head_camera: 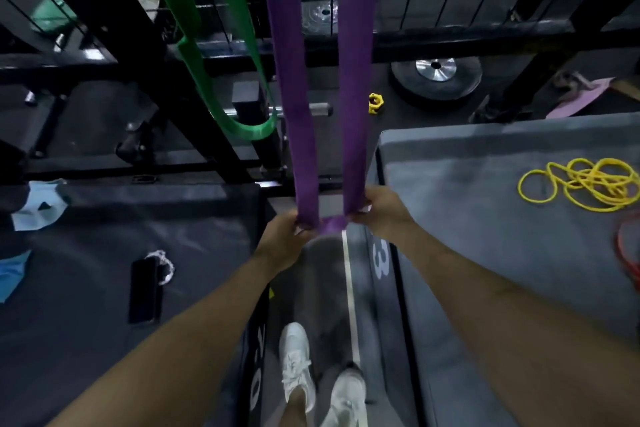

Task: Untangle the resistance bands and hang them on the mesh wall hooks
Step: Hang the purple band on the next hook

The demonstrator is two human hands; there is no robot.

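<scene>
A black mesh wall point(433, 3) with a heavy black frame fills the top of the view. Two padded grey platforms sit below it, the left platform point(104, 270) and the right platform point(502, 253), with a strip of floor between them. A purple resistance band point(294, 97) hangs as a long loop from above, its two strands running down to its bottom fold between the hands. The left hand point(282, 236) grips the fold's left end and the right hand point(377, 208) grips its right end, each grip curled around the band. A green resistance band point(221, 62) hangs just left, apart from the purple one. A tangled yellow band point(585, 184) lies on the right platform, with a red band point(628, 253) at the frame's edge. A black phone point(143, 291) rests on the left platform.
</scene>
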